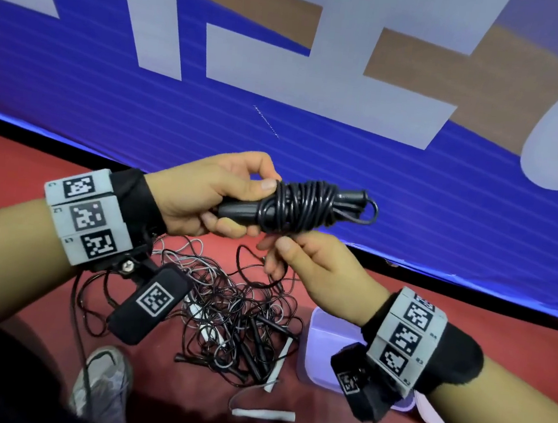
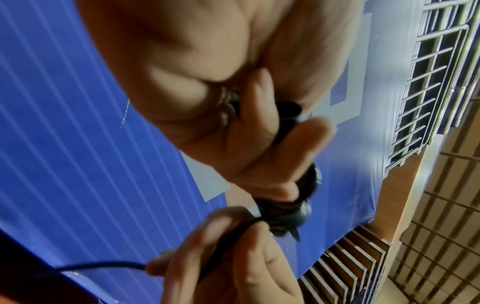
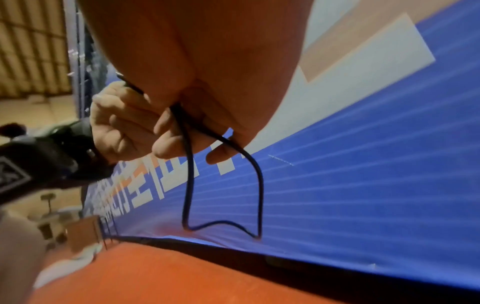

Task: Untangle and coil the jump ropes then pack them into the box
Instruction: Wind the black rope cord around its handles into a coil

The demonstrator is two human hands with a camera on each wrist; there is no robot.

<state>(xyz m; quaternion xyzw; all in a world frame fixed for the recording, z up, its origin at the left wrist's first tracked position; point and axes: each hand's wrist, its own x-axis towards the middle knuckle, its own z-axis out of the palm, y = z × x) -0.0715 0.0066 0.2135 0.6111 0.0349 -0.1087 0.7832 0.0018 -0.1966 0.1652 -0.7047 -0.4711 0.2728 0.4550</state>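
1. The left hand (image 1: 210, 193) is clamped on the black jump rope (image 1: 297, 208): thumb on top, fingers curled beneath the handles, holding the bundle level in the air.
2. The cord of that rope is wound in many turns round the two handles, and a small loop sticks out at the end farthest from the left hand.
3. The right hand (image 1: 303, 265) sits just below and to the right of the left hand, its thumb and fingers pinched together on the loose end of the black cord directly under the bundle.
4. In the right wrist view, a length of that cord hangs down from the right hand in a slack loop (image 3: 223, 185).
5. Below both hands, on the red floor (image 1: 34, 168), lies a tangled pile of ropes (image 1: 235, 320), black and white cords crossed over one another with several handles among them.
6. The pale lilac box (image 1: 325, 347) stands on the floor under the right wrist, just to the right of the pile.
7. Beyond the hands hangs a blue banner (image 1: 112, 83) with large pale lettering.
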